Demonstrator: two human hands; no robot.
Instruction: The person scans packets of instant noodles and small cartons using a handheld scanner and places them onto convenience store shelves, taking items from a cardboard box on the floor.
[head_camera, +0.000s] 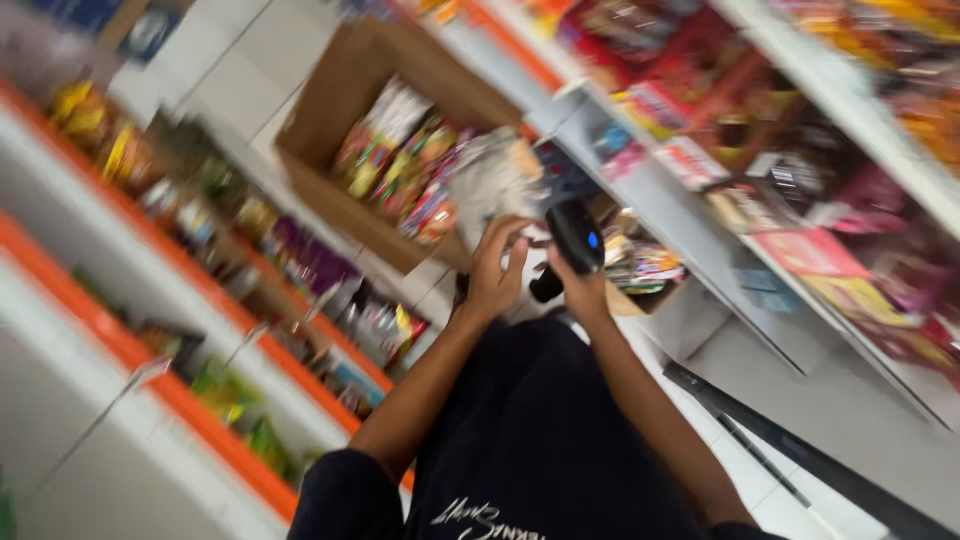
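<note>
Facing shelves, one crinkled silver snack packet (490, 180) is clasped by the left hand (495, 270), one black handheld scanner (575, 240) by the right hand (580, 290), above one brown cardboard box (330, 110).

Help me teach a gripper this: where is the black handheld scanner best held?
Hedged: by its narrow lower handle, from below, as the right hand holds it. The black handheld scanner stands upright with its bulkier head on top, which should stay uncovered. Blur hides finer detail.
</note>
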